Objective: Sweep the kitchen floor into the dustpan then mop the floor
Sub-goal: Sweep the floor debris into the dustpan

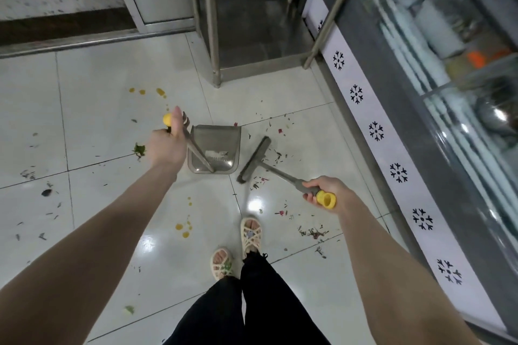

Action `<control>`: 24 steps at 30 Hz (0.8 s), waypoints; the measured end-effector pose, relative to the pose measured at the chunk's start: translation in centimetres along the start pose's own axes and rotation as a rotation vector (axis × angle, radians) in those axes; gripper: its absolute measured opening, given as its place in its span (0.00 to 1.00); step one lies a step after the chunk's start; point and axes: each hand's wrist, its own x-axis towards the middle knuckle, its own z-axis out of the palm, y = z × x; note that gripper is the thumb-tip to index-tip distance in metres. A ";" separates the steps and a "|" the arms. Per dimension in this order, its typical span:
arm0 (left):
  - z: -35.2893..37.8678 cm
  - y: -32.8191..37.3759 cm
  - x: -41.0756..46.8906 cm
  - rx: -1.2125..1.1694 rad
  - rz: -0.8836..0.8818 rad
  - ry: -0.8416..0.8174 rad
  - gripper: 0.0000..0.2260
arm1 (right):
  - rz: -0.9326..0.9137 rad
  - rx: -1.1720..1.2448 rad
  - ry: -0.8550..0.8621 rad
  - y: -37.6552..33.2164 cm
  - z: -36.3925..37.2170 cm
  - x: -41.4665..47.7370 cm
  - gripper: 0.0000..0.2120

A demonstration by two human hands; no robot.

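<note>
The left hand (165, 143) is closed round the top of the dustpan handle (199, 152), just under its yellow cap (167, 119), with the thumb lying up along the shaft. It is seen from the back, so the curled fingers are mostly hidden. The handle slants down to the grey dustpan (218, 136), which sits on the pale tiled floor (98, 78) ahead of the person's sandalled feet (251, 234). Something pale lies inside the pan, though what it is cannot be made out.

The right hand (326, 190) wraps its fingers round the grey grip of the broom (283, 175), right beside the yellow end cap (327, 200). The broom head (253, 159) rests on the floor at an angle just beside the dustpan's right edge, apparently not touching it.

Small dark and reddish scraps (314, 232) are scattered over the tiles around the broom and near the feet, with more to the far left. A green leaf piece (139, 149) lies just left of the left hand, and yellow spots (182, 228) mark the floor between the arms. A steel table leg (214, 36) stands beyond the dustpan, and a glass-fronted cabinet (420, 92) runs along the right.
</note>
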 end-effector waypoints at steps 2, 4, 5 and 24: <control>0.3 0.6 0.3 -0.021 0.002 -0.009 0.33 | -0.020 0.009 -0.024 -1.1 -0.1 0.4 0.05; 0.6 1.3 0.8 -0.012 0.017 -0.002 0.34 | -0.062 0.031 -0.050 -2.7 0.8 0.9 0.05; 0.7 1.8 1.1 0.009 0.023 0.008 0.35 | -0.086 0.042 -0.063 -3.6 1.3 1.1 0.04; 4.8 8.9 8.3 0.098 0.073 0.088 0.31 | -0.050 0.094 -0.206 -16.1 8.1 11.0 0.08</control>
